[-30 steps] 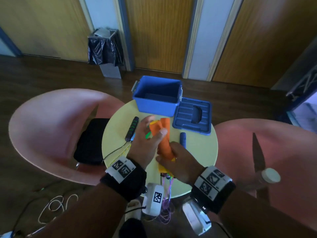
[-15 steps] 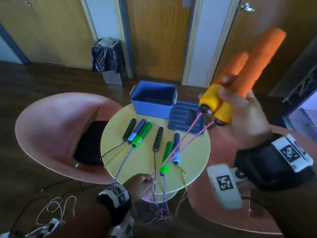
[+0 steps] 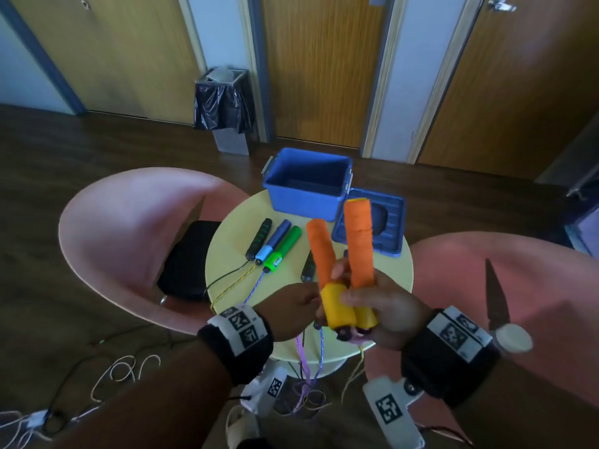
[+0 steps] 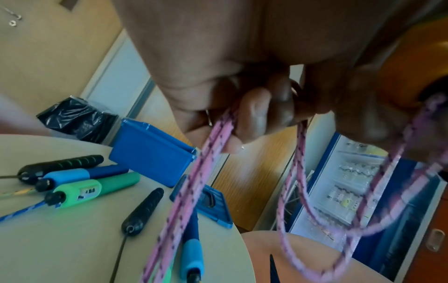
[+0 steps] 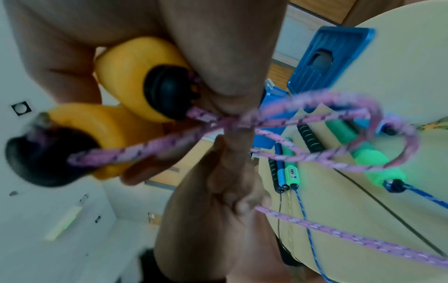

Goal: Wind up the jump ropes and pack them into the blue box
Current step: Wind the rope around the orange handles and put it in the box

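My right hand (image 3: 382, 306) grips the two orange-and-yellow handles (image 3: 340, 270) of one jump rope, held upright side by side above the near edge of the round yellow table (image 3: 233, 241). Their pink cord (image 5: 315, 114) loops out from the black handle ends (image 5: 167, 92). My left hand (image 3: 291, 306) sits right beside them and pinches the pink cord (image 4: 218, 130) in curled fingers. The open blue box (image 3: 308, 186) stands at the table's far side, nothing visible inside. Black, blue and green handles (image 3: 275, 244) lie on the table, cords hanging off the near edge.
The blue lid (image 3: 379, 225) lies flat right of the box. Pink chairs (image 3: 129, 228) flank the table, the left one holding a black bag (image 3: 184, 260). A bin with a black liner (image 3: 223, 108) stands by the doors. Cables (image 3: 123, 371) lie on the floor.
My right hand came down from high on the right to just above the table's near edge, handles still in it. My left hand rose with the pink cord to meet it.
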`<state>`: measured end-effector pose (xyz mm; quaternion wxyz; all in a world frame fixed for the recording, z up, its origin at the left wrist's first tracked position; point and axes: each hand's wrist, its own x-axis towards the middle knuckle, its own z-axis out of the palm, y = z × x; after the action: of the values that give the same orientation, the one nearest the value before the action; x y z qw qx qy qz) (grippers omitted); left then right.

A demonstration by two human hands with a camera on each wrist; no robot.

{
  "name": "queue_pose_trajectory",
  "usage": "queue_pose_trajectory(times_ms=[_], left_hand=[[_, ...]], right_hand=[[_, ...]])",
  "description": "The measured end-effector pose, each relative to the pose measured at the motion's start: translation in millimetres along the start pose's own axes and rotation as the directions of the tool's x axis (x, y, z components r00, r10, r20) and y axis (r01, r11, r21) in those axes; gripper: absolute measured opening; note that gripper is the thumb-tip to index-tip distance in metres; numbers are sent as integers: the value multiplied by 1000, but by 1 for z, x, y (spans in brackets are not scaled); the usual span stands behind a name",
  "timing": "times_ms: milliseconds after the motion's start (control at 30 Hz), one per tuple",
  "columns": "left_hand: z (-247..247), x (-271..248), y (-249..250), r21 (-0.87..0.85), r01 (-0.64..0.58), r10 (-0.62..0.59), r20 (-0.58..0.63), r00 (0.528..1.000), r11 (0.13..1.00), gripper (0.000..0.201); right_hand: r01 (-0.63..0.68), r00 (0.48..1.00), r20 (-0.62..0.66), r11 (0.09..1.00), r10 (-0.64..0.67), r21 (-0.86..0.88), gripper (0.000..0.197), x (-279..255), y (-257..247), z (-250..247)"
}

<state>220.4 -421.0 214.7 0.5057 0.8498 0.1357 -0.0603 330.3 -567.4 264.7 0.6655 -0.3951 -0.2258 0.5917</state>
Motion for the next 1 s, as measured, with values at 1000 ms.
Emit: queue_pose_trajectory(times_ms=[1000], left_hand=[[11, -16, 17, 236, 24, 16, -168, 986, 971, 36]], right_hand=[[123, 957, -280, 978, -72, 168, 49, -19, -2, 5]])
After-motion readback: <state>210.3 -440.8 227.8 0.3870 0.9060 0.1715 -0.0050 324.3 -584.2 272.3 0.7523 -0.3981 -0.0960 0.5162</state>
